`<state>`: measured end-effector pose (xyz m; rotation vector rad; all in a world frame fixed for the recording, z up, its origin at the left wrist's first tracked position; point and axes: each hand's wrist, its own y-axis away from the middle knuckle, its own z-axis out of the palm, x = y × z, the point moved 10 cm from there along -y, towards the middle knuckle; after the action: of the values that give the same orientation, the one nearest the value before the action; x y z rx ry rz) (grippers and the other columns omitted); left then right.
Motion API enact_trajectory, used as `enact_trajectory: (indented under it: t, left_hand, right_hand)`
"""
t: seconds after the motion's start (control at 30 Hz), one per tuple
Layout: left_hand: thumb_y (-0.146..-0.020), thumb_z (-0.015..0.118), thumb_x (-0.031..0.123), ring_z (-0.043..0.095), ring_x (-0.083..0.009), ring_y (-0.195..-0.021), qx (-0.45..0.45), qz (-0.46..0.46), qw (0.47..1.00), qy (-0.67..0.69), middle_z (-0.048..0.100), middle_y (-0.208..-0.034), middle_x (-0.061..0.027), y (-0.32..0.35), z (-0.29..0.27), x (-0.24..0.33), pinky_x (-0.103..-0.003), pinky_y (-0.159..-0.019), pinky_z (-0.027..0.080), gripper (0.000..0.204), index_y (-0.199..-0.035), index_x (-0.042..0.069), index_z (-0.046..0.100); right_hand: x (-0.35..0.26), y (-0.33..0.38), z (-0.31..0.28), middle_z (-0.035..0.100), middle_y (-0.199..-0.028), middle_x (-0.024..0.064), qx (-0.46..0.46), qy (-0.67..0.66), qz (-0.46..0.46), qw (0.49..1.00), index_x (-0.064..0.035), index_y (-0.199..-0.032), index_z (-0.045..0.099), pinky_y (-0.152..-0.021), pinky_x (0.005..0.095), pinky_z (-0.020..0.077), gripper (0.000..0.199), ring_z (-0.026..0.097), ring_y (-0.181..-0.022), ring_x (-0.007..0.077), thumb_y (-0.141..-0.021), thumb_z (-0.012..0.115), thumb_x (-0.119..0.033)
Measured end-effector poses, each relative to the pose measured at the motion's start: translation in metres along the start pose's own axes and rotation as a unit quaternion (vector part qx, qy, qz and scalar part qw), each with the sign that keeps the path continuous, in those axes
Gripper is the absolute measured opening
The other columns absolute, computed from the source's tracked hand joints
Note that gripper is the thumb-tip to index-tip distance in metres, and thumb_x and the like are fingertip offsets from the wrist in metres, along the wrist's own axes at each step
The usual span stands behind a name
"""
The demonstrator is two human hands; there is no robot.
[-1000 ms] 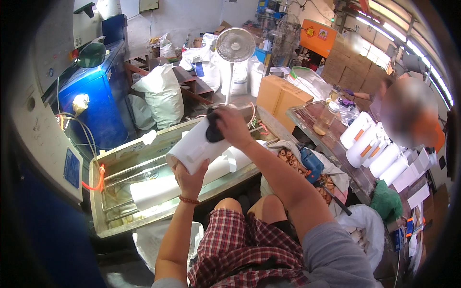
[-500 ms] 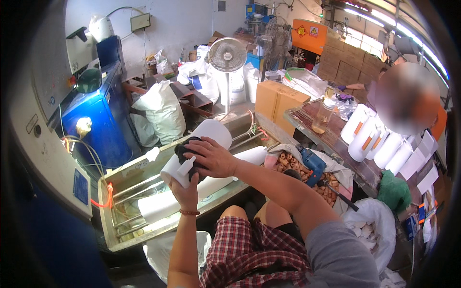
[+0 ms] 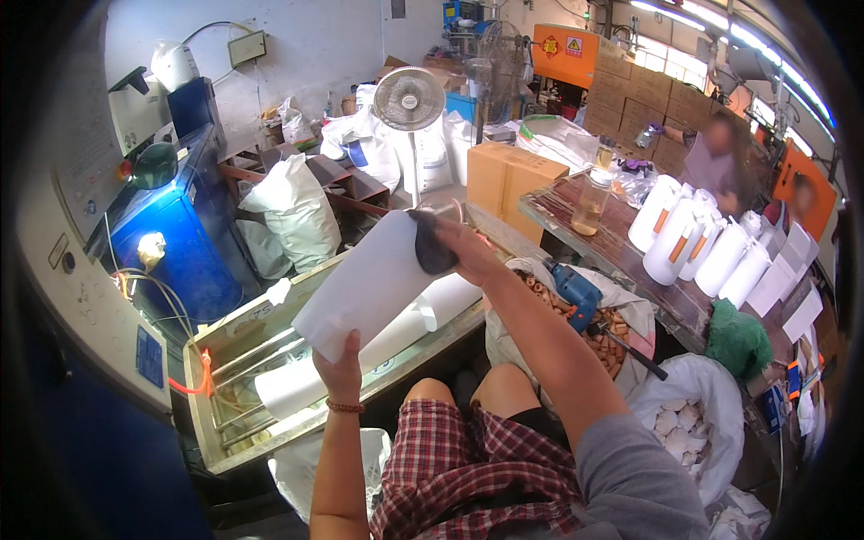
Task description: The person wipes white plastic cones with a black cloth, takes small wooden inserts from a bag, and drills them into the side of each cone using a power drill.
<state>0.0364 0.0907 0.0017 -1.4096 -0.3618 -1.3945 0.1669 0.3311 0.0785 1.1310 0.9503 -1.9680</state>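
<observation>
My left hand (image 3: 340, 367) grips the lower end of a large white cylindrical container (image 3: 364, 279), which is tilted with its other end up and to the right. My fingers go underneath it and are partly hidden. A black cloth (image 3: 434, 245) is bunched in my right hand (image 3: 468, 250), pressed against the container's upper right end. Below, another long white cylinder (image 3: 297, 387) lies on metal bars in a shallow wooden trough (image 3: 216, 459). The held container hides part of that cylinder.
On the right, several white jugs (image 3: 668, 256) and a clear bottle (image 3: 591, 202) stand on a dark table (image 3: 549, 205). Nearer are a blue power drill (image 3: 576, 292) on a sack of brown wooden-looking pieces (image 3: 616, 355), and a bag of white scraps (image 3: 679, 432). A person (image 3: 711, 166) sits beyond the table.
The white container has turned so its long side faces me. My right hand, with the black cloth, has moved right and up to its far end; my left hand stays low.
</observation>
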Motion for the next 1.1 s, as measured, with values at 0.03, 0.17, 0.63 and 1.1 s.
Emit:
enact_trajectory:
  t: [0.03,0.17,0.63,1.1]
  left_hand:
    - [-0.075,0.077,0.022,0.057,-0.0216,-0.097,-0.004,-0.008,1.000,-0.001,0.059,-0.106,-0.0112,0.001,0.004,0.000,-0.035,-0.084,0.046,0.051,-0.114,-0.002,0.054]
    - [-0.066,0.081,0.025,0.054,-0.0323,-0.100,-0.044,0.165,0.975,-0.144,0.059,-0.105,-0.0165,0.014,0.029,0.042,-0.042,-0.088,0.042,0.057,-0.110,-0.002,0.055]
    - [-0.070,0.080,0.028,0.057,-0.0284,-0.096,-0.023,0.029,0.997,-0.069,0.056,-0.105,-0.0158,0.013,0.030,-0.015,-0.038,-0.082,0.046,0.059,-0.113,-0.003,0.053]
    - [-0.093,0.056,0.027,0.052,-0.0189,-0.101,-0.125,-0.073,0.981,-0.127,0.056,-0.111,-0.0100,0.059,0.031,-0.011,-0.032,-0.088,0.042,0.041,-0.120,-0.004,0.051]
  right_hand:
    - [-0.005,0.007,0.001,0.062,-0.101,0.0030,-0.005,0.023,-0.009,1.000,0.0012,-0.119,0.054,-0.082,0.0250,0.0479,0.032,0.059,-0.088,0.0091,-0.090,0.058,-0.013]
    - [-0.014,0.019,-0.022,0.063,-0.099,0.0036,0.038,0.237,-0.031,0.970,0.0018,-0.114,0.056,-0.080,0.0237,0.0464,0.032,0.058,-0.086,0.0092,-0.087,0.063,-0.012]
    - [-0.037,0.048,-0.124,0.063,-0.107,0.0054,0.194,-0.155,-0.120,0.961,-0.0032,-0.114,0.058,-0.086,0.0295,0.0471,0.039,0.061,-0.094,0.0166,-0.097,0.041,-0.034]
    - [-0.034,0.149,-0.079,0.063,-0.099,0.0184,0.279,0.584,-0.075,0.759,-0.0117,-0.121,0.051,-0.080,0.0400,0.0489,0.046,0.063,-0.089,0.0350,-0.080,0.064,-0.026]
